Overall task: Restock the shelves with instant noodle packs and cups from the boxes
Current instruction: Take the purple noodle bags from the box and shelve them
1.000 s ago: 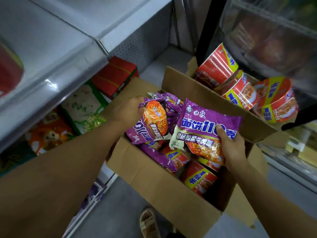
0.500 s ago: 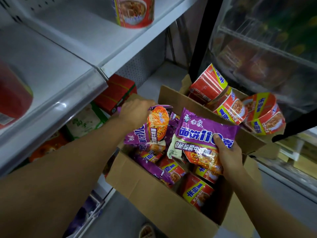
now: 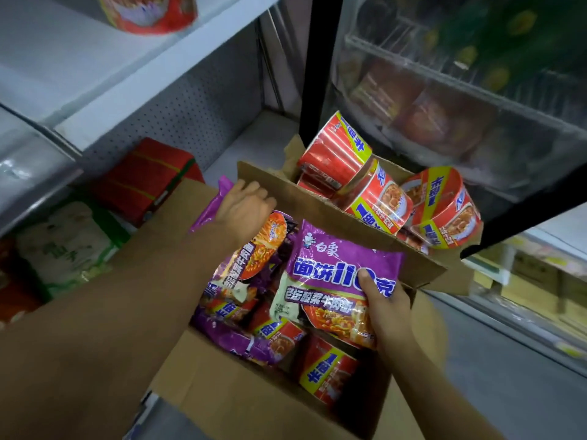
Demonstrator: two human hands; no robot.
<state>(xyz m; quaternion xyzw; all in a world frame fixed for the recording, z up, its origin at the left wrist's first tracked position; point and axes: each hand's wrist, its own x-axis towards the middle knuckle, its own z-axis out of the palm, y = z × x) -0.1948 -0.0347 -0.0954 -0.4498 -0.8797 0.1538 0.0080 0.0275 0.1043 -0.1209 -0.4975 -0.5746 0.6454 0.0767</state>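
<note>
An open cardboard box (image 3: 254, 404) holds several purple noodle packs and red noodle cups. My right hand (image 3: 386, 308) grips one purple pack (image 3: 336, 274) by its lower right corner, face up over the box. My left hand (image 3: 246, 206) holds another purple pack (image 3: 254, 249) at its top edge, lifted above the box's left side; part of that pack sticks out behind my wrist. A second box (image 3: 422, 268) behind carries three red noodle cups (image 3: 378, 201). A red cup (image 3: 149, 12) stands on the upper white shelf (image 3: 104, 74).
The lower shelf on the left holds a red box (image 3: 143, 179) and green-white bags (image 3: 66, 246). A glass-door fridge (image 3: 460, 90) with a black frame stands to the right. Grey floor shows at the lower right.
My left hand has lifted its purple pack higher and toward the shelf side. The view has tilted up, showing more of the upper shelf and its red cup. My right hand keeps its pack.
</note>
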